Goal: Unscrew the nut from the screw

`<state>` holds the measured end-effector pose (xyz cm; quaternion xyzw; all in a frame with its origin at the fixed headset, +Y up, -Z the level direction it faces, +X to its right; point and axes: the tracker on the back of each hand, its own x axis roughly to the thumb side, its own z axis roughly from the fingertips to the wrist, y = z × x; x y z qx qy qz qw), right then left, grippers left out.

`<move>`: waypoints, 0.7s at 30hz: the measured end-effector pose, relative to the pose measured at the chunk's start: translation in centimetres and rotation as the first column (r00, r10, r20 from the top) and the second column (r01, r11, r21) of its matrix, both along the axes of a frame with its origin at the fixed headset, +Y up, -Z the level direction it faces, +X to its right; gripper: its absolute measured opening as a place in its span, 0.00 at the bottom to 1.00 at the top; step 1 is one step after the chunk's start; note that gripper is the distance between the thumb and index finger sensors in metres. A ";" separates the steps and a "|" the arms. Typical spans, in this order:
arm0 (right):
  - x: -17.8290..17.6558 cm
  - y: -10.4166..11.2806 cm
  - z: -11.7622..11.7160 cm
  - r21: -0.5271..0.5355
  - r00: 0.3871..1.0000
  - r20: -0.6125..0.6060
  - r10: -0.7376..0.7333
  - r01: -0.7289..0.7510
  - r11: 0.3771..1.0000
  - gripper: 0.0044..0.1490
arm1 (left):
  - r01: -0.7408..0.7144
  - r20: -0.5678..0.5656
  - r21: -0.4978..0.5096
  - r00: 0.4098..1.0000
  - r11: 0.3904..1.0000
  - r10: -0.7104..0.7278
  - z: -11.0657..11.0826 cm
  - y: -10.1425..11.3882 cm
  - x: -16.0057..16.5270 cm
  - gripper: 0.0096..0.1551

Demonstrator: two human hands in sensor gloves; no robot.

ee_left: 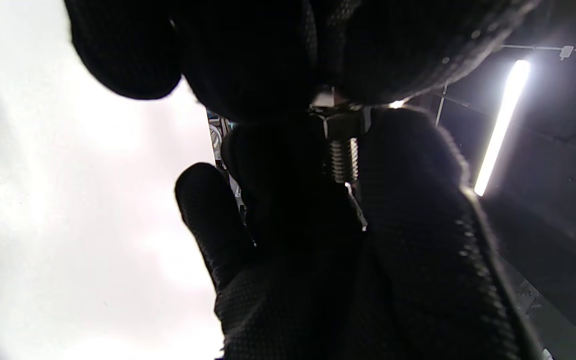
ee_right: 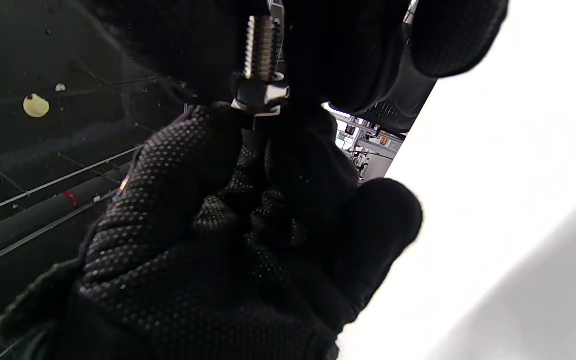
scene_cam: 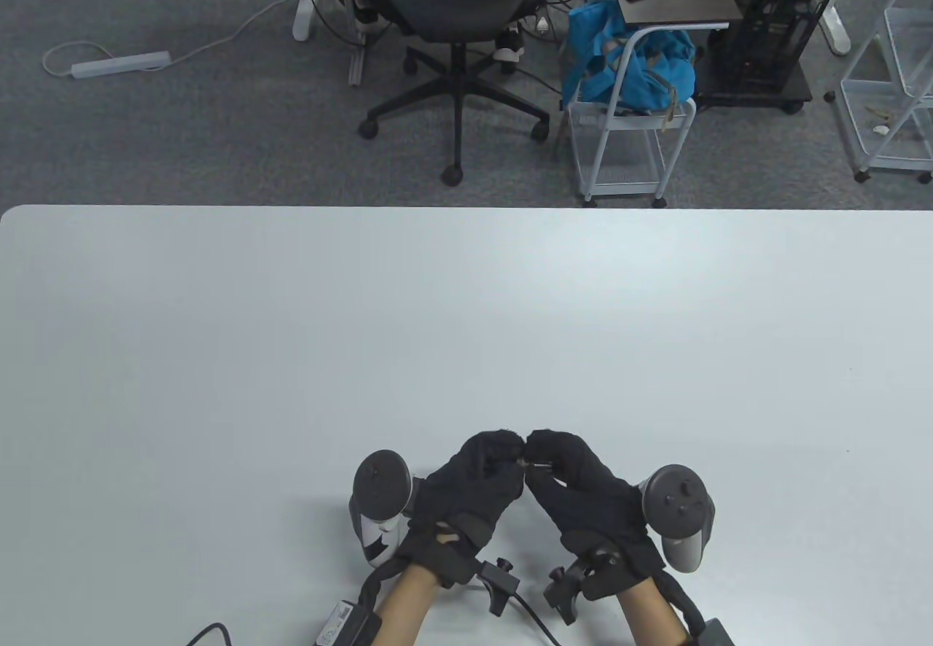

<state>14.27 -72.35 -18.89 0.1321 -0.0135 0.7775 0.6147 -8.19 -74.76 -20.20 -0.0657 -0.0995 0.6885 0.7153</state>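
A steel screw (ee_left: 343,160) with a hex nut (ee_left: 344,125) is held in the air between both gloved hands, low over the white table (scene_cam: 466,325). My left hand (scene_cam: 509,456) pinches the screw's head end (ee_right: 263,119) with thumb and fingers. My right hand (scene_cam: 543,456) closes its thumb and fingers around the nut (ee_right: 260,92) and the bare thread (ee_right: 263,45) beyond it. The nut sits close to the head. In the table view only a glint of the screw (scene_cam: 532,465) shows between the fingertips.
The table's front middle holds only my hands; cables (scene_cam: 525,602) trail from the wrist mounts at the near edge. Beyond the far edge are an office chair (scene_cam: 455,33) and a small cart (scene_cam: 627,135) on the floor.
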 end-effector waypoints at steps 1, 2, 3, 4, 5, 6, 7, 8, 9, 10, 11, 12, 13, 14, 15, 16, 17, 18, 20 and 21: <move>0.1 -0.2 0.0 -0.020 0.999 0.033 0.000 0.001 1.000 0.42 | -0.002 0.003 0.003 1.000 1.000 0.002 0.1 0.1 0.1 0.28; 0.2 -0.3 0.0 -0.037 0.998 0.057 0.005 -0.003 0.999 0.42 | -0.003 0.003 0.007 1.000 1.000 0.003 0.1 0.1 0.1 0.28; 0.3 -0.4 0.0 -0.054 0.996 0.088 0.021 -0.017 0.998 0.40 | -0.010 0.004 0.010 1.000 1.000 0.010 0.1 0.1 0.2 0.28; 0.4 -0.4 -0.1 -0.039 0.995 0.086 0.044 -0.041 0.998 0.37 | -0.009 0.006 0.003 1.000 1.000 0.009 0.2 0.1 0.3 0.28; 0.3 -0.3 -0.1 -0.033 0.997 0.069 0.042 -0.040 0.999 0.34 | -0.002 0.003 0.001 1.000 1.000 0.002 0.2 0.1 0.4 0.28; 0.3 -0.2 0.0 -0.035 0.997 0.074 0.025 -0.022 0.999 0.34 | 0.004 0.014 0.011 1.000 1.000 -0.004 0.2 0.0 0.5 0.28; 0.2 -0.2 0.0 -0.024 0.997 0.077 0.018 -0.017 1.000 0.34 | 0.006 0.019 0.007 1.000 1.000 -0.006 0.3 -0.1 0.5 0.28; 0.2 -0.1 0.0 -0.009 0.998 0.059 0.018 -0.017 1.000 0.34 | 0.000 0.020 0.004 1.000 1.000 0.000 0.3 -0.1 0.5 0.28; 0.2 -0.1 -0.1 -0.010 0.999 0.041 0.017 -0.016 1.000 0.34 | -0.007 0.017 -0.004 1.000 1.000 0.007 0.3 -0.2 0.5 0.28; 0.2 0.0 -0.1 -0.011 1.000 0.027 0.015 -0.015 1.000 0.33 | -0.009 0.018 -0.009 1.000 1.000 0.009 0.3 -0.2 0.5 0.28; 0.2 0.0 -0.1 -0.004 1.000 0.007 0.016 -0.016 1.000 0.33 | -0.014 0.027 -0.012 1.000 1.000 0.014 0.2 -0.2 0.4 0.28; 0.1 0.1 -0.1 0.014 1.000 -0.006 0.023 -0.023 1.000 0.32 | -0.019 0.029 -0.022 0.999 1.000 0.020 0.2 -0.2 0.3 0.28; 0.0 0.3 0.0 0.025 0.999 -0.012 0.034 -0.034 0.999 0.32 | -0.019 0.029 -0.024 0.999 1.000 0.020 0.1 -0.1 0.2 0.28; -0.1 0.4 0.1 0.037 0.998 -0.016 0.054 -0.053 0.998 0.32 | -0.014 0.022 -0.026 1.000 1.000 0.015 0.1 -0.2 0.2 0.28; -0.1 0.5 0.1 0.043 0.998 -0.021 0.062 -0.061 0.997 0.32 | -0.018 0.015 -0.029 1.000 0.999 0.018 0.1 -0.2 0.1 0.28; -0.2 0.6 0.1 0.043 0.997 -0.025 0.067 -0.066 0.997 0.31 | -0.030 0.005 -0.036 1.000 0.999 0.030 0.2 -0.2 0.1 0.28; -0.2 0.6 0.2 0.042 0.998 -0.024 0.065 -0.063 0.997 0.30 | -0.036 0.002 -0.036 0.999 0.999 0.036 0.2 -0.2 0.0 0.28; -0.2 0.5 0.1 0.036 0.999 -0.029 0.046 -0.045 0.998 0.31 | -0.042 0.000 -0.036 0.999 0.998 0.042 0.2 -0.2 0.0 0.28; -0.2 0.2 0.1 0.021 1.000 -0.022 0.008 -0.008 1.000 0.34 | -0.050 -0.010 -0.035 0.999 0.998 0.050 0.2 -0.2 0.0 0.28; -0.1 0.0 0.1 0.016 1.000 0.000 0.000 0.000 1.000 0.37 | -0.047 -0.003 -0.031 0.999 0.998 0.047 0.1 -0.2 0.0 0.28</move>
